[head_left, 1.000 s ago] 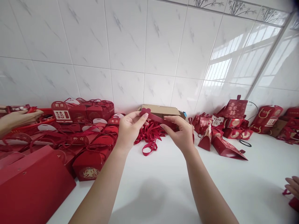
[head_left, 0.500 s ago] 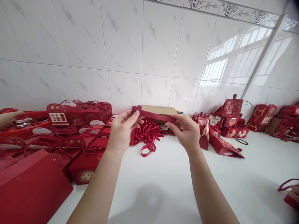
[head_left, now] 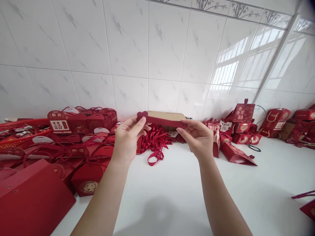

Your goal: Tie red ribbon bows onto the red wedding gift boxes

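I hold a flat dark red paper piece point(head_left: 161, 120) with a heart-shaped tab at its left end, level above the white table point(head_left: 172, 196). My left hand point(head_left: 128, 139) pinches the heart end with thumb and fingers. My right hand point(head_left: 199, 137) pinches the other end. Just behind the piece lie a heap of red ribbons point(head_left: 155, 141) and a brown cardboard box point(head_left: 167, 115).
Many folded red gift boxes with handles point(head_left: 93, 141) crowd the left side, with a large flat red box point(head_left: 31, 200) at the near left. More red boxes point(head_left: 242, 131) stand at the back right. A red piece point(head_left: 308, 206) lies at the right edge. A tiled wall backs the table.
Both hands have lifted the red piece a little and levelled it. Another person's hands at the far left and at the right edge have left the view.
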`<action>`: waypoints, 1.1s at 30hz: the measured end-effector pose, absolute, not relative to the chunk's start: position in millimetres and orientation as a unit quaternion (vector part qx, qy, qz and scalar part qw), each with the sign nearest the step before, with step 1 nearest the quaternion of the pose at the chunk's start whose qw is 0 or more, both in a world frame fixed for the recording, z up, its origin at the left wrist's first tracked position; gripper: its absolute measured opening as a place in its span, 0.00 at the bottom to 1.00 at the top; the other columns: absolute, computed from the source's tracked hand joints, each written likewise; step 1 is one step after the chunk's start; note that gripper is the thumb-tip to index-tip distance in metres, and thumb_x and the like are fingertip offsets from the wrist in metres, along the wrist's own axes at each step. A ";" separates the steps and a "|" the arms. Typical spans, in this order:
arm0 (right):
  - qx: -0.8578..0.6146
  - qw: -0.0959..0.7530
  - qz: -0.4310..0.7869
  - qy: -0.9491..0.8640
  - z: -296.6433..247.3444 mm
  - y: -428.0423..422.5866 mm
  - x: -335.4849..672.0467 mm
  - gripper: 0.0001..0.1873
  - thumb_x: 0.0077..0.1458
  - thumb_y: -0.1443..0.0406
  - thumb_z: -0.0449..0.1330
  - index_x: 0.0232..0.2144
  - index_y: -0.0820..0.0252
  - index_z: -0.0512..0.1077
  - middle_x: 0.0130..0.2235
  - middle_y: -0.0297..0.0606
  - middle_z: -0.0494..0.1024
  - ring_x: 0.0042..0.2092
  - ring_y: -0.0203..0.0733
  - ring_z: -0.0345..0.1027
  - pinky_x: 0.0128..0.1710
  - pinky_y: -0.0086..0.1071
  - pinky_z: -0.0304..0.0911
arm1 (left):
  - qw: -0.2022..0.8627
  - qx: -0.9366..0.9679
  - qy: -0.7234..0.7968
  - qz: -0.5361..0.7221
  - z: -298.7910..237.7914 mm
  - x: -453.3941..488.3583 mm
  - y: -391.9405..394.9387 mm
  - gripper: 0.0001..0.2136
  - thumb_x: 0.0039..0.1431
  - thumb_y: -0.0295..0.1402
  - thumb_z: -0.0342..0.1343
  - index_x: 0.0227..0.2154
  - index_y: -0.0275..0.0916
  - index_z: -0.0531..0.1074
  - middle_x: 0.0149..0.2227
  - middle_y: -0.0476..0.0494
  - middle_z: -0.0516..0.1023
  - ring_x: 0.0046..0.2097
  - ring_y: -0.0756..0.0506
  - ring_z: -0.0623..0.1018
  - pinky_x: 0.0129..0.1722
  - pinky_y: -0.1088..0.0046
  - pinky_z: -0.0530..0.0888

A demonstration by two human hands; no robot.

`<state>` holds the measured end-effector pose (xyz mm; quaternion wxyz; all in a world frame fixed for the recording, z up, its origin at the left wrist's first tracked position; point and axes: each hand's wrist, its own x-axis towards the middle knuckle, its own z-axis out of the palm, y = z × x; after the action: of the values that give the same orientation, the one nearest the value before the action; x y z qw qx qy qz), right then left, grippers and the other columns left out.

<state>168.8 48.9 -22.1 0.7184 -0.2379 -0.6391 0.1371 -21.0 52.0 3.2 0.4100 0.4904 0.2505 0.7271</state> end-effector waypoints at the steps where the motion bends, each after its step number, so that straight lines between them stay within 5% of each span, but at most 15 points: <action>1: -0.235 0.716 0.156 -0.639 -21.2 47.6 168.4 0.12 0.47 0.66 0.66 0.37 0.53 0.75 0.35 0.35 0.79 0.37 0.40 0.73 0.38 0.37 0.73 | 0.407 0.490 0.248 0.729 3.1 -20.7 51.8 0.08 0.44 0.33 0.65 0.29 0.37 0.76 0.27 0.48 0.77 0.27 0.52 0.75 0.24 0.80 0.69; 12: -0.252 0.713 0.276 -0.594 -17.9 47.6 166.4 0.13 0.53 0.58 0.61 0.40 0.56 0.73 0.32 0.36 0.78 0.33 0.38 0.74 0.38 0.37 0.72 | 0.370 0.485 0.234 0.757 2.3 -16.7 50.3 0.09 0.45 0.34 0.65 0.30 0.37 0.75 0.24 0.50 0.76 0.27 0.52 0.76 0.25 0.79 0.69; 33: -0.233 0.745 0.277 -0.560 -16.6 42.2 165.6 0.07 0.52 0.63 0.61 0.36 0.57 0.73 0.28 0.34 0.78 0.29 0.36 0.73 0.33 0.33 0.71 | 0.305 0.500 0.226 0.779 -0.8 -13.3 47.1 0.08 0.48 0.33 0.64 0.32 0.38 0.75 0.23 0.51 0.76 0.27 0.52 0.75 0.27 0.78 0.69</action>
<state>165.6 42.2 -16.6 0.7450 -0.2327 -0.5603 0.2772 -13.3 47.1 -0.8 0.3052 0.4996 0.2260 0.7786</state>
